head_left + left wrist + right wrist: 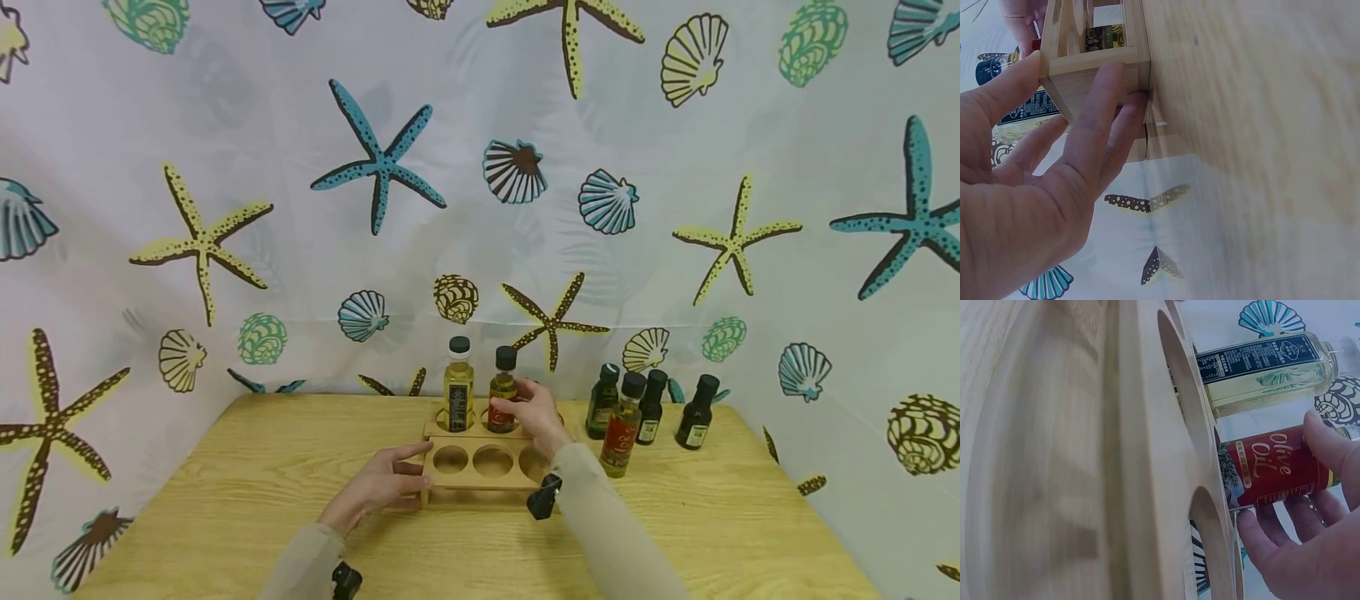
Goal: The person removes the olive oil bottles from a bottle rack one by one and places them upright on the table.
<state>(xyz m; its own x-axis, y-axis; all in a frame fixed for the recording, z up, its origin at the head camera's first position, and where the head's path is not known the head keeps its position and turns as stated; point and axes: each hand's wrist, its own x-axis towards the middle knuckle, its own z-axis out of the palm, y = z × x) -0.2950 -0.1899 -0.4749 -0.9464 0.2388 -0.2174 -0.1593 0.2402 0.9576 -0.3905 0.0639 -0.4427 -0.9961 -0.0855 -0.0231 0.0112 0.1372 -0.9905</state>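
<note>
A two-tier wooden rack (459, 480) with round holes stands on the table. My left hand (381, 485) touches its left end; in the left wrist view, fairly straight fingers (1092, 128) lie against the end panel. My right hand (531, 413) grips a red-labelled olive oil bottle (502, 392) at a back-row hole, thumb on one side and fingers on the other. In the right wrist view the bottle's label (1272, 464) faces the camera. Left of it, a clear bottle of yellow oil (458, 387) with a dark label stands upright in the back row. Front-row holes hold no bottle.
Right of the rack stand another red-labelled bottle (621, 433), a dark green bottle (602, 404) and two dark bottles, one farther right (697, 414). Behind the wooden table (300, 442) hangs a cloth (480, 242) printed with starfish and shells.
</note>
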